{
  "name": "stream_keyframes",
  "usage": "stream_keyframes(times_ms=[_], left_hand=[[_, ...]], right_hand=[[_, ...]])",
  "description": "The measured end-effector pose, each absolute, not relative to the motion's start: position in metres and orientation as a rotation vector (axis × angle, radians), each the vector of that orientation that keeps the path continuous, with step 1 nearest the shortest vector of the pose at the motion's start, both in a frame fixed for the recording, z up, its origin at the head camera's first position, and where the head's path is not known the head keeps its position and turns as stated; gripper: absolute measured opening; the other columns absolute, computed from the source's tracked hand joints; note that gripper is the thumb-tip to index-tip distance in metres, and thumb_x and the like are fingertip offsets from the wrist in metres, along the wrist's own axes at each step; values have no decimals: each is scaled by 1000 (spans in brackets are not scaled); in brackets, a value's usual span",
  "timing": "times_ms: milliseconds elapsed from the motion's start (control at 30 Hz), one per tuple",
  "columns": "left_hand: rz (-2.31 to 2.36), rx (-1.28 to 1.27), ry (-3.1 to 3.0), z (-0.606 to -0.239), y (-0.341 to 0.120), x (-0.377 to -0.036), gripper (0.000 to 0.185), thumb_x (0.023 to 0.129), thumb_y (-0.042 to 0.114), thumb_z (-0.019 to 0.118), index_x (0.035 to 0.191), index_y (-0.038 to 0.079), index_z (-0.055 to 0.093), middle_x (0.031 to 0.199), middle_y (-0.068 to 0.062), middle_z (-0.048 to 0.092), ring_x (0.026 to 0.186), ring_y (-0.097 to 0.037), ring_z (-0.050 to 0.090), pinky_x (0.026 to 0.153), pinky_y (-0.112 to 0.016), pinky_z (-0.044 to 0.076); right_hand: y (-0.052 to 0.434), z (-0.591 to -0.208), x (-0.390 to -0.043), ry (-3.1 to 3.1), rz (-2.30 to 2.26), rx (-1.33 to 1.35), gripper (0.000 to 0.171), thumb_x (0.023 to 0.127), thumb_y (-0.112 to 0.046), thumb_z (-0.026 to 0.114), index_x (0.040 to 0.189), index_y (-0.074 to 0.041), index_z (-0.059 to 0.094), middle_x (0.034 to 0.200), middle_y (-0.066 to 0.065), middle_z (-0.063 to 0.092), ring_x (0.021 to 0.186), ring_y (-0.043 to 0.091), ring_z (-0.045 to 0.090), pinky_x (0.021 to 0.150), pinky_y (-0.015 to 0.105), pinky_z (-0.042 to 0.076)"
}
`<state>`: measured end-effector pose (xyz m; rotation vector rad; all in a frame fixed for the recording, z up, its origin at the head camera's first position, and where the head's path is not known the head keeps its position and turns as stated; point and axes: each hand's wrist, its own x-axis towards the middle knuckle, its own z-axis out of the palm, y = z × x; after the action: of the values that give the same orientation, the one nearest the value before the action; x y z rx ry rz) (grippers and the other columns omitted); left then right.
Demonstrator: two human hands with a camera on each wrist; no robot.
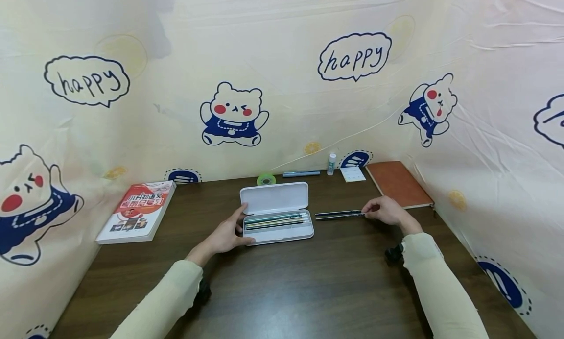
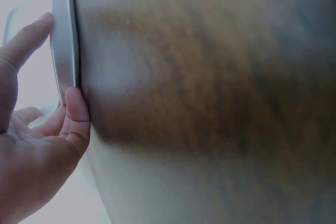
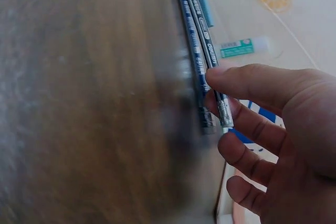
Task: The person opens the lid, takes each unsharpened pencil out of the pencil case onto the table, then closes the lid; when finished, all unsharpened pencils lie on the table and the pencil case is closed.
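1. We see the open white plastic pencil case (image 1: pixel 276 212) lying on the dark brown wooden table (image 1: pixel 308 290), its lid folded back flat towards the wall and its tray holding several pencils laid lengthwise.
2. The left hand (image 1: pixel 226 235) grips the left end of the case: the thumb lies along the near edge and the fingers reach over the far side; in the left wrist view the thumb tip (image 2: pixel 77 109) presses the rim and one straight finger rests higher on it.
3. The right hand (image 1: pixel 387 210) pinches the ends of two dark slim pencils (image 1: pixel 339 214), which lie side by side just right of the case, apart from it.
4. In the right wrist view the thumb (image 3: pixel 252 85) presses the pencils (image 3: pixel 202 56) against the curled fingers below; the metal-capped ends appear to touch the index finger, though motion blur leaves this uncertain.
5. Along the back edge stand a green tape roll (image 1: pixel 266 180), a grey-blue pen (image 1: pixel 301 174), a small white glue bottle (image 1: pixel 331 163) and a white note pad (image 1: pixel 353 174).
6. A brown covered notebook (image 1: pixel 398 184) lies at the right, a red and white book (image 1: pixel 138 210) at the left.
7. A cream cloth printed with bears (image 1: pixel 232 114) encloses the table.
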<state>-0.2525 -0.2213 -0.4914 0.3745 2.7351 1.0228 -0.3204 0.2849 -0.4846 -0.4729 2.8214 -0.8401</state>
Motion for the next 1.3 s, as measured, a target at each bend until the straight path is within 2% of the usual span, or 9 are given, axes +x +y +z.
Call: stream_keyframes(times_ms=[233, 533, 933, 1300], left_hand=[[1030, 375, 2734, -493, -222, -253, 108, 81, 33, 84, 161, 15, 13, 145, -17, 52, 98, -19, 59, 88, -36, 50], [1032, 385, 2735, -494, -222, -253, 109, 81, 33, 84, 161, 15, 13, 144, -17, 53, 96, -18, 59, 87, -35, 50], [1027, 361, 2732, -492, -222, -254, 109, 81, 36, 84, 161, 17, 12, 145, -16, 52, 100, -20, 57, 88, -37, 49], [1033, 358, 2725, -492, -222, -253, 109, 81, 35, 84, 161, 17, 12, 145, -16, 51, 100, -20, 57, 89, -37, 49]], right_hand=[[279, -490, -323, 2855, -824, -451, 5, 90, -14, 73, 93, -14, 78, 93, 2, 75, 84, 14, 61, 77, 33, 48], [276, -489, -321, 2868, -785, -469, 6, 88, -11, 74, 92, -14, 78, 95, 5, 76, 92, 22, 66, 84, 43, 49], [249, -470, -319, 2863, -823, -565, 16, 88, -18, 75, 103, -12, 75, 96, 1, 74, 85, 16, 59, 78, 33, 46], [198, -463, -316, 2785, -885, -655, 21, 92, -20, 72, 111, -10, 73, 101, 1, 72, 90, 17, 59, 82, 35, 48]])
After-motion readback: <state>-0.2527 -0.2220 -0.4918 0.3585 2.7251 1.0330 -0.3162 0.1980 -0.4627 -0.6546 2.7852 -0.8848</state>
